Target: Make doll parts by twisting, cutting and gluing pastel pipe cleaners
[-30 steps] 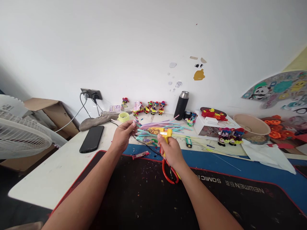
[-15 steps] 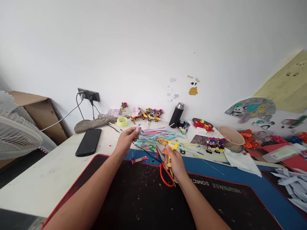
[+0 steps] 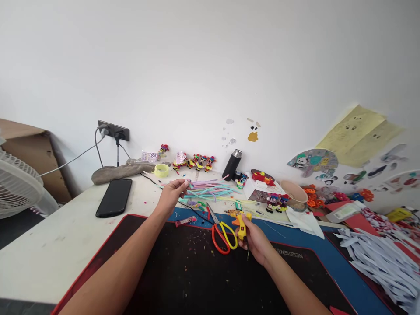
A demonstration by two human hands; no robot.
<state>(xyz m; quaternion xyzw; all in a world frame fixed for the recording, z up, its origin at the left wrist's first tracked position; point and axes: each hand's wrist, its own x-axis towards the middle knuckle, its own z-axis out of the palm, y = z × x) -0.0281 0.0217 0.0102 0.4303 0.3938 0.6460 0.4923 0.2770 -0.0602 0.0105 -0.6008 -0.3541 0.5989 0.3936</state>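
My left hand (image 3: 173,195) is closed in a pinch around a small pastel piece (image 3: 190,184), mostly hidden by the fingertips. In my right hand (image 3: 257,239) is a yellow hot glue gun (image 3: 242,226), its stained nozzle pointing left. Beside the glue gun lie open scissors (image 3: 220,236) with one red and one yellow handle, on the black mat's back edge. Pastel pipe cleaners (image 3: 213,189) are heaped just beyond my hands. A small pink-labelled tube (image 3: 186,221) lies left of the scissors.
A black phone (image 3: 114,198) and a tape roll (image 3: 161,170) lie on the left. Small colourful figures (image 3: 201,162) stand along the wall near a black flask (image 3: 232,165). White paper strips (image 3: 380,262) are piled at right. A fan (image 3: 19,183) stands far left.
My right hand has drawn the glue gun away from my left hand, lower and to the right, uncovering the scissors. The view has turned rightward. My left hand keeps its pinch.
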